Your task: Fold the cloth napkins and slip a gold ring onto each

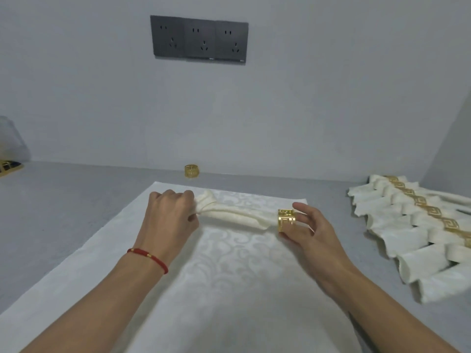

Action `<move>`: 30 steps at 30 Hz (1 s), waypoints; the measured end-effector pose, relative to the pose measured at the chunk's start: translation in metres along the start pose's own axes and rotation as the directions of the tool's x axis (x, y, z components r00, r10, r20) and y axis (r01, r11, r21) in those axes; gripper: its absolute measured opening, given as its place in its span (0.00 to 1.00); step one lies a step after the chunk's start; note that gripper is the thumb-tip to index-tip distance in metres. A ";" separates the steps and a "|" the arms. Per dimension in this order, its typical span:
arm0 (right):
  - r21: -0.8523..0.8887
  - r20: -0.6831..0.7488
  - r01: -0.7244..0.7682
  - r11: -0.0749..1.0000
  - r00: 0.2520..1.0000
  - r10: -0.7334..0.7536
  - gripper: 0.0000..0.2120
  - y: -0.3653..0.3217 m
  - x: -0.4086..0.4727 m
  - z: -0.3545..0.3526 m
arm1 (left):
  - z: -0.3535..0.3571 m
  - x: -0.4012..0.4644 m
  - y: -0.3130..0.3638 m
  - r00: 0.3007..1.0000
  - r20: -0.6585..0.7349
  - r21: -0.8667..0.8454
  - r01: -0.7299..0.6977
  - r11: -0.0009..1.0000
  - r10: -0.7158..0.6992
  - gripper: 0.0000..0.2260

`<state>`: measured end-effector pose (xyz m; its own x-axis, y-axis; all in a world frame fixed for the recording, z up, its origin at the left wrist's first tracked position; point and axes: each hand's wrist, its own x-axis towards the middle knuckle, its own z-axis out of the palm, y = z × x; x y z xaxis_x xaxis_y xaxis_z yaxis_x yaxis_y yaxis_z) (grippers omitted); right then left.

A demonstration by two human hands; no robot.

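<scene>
A: Where lies the rolled napkin (237, 215)?
B: On the flat damask cloth (229, 263) on the bench (63, 200); left hand (169, 215) grips one end, right hand (309, 230) pinches the gold ring (286, 220) at the other.

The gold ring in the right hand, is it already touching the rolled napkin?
Touching. The head view shows the gold ring meeting the rolled napkin's right tip, pinched by the right hand.
</scene>
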<state>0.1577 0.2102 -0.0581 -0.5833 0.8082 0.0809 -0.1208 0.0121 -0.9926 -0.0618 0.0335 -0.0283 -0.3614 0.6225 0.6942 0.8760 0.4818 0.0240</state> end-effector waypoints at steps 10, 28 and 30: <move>-0.265 0.179 0.085 0.961 0.983 -0.037 0.16 -0.012 -0.010 0.000 | 0.009 -0.014 0.009 0.995 -0.058 -0.166 0.068 0.984 -0.079 0.14; -0.747 0.309 0.532 0.399 0.809 -0.500 0.21 -0.017 -0.026 0.030 | 0.006 -0.032 0.038 0.991 -0.130 -0.228 -0.036 0.973 0.006 0.12; -0.741 0.286 0.520 0.426 0.817 -0.500 0.21 -0.014 -0.029 0.037 | 0.006 -0.035 0.049 0.989 -0.139 -0.236 -0.083 0.968 0.051 0.13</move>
<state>0.1462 0.1649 -0.0431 -0.6460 0.4863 0.5884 0.2405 0.8612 -0.4477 -0.0080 0.0390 -0.0554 -0.2681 0.5542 0.7880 0.9535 0.2693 0.1350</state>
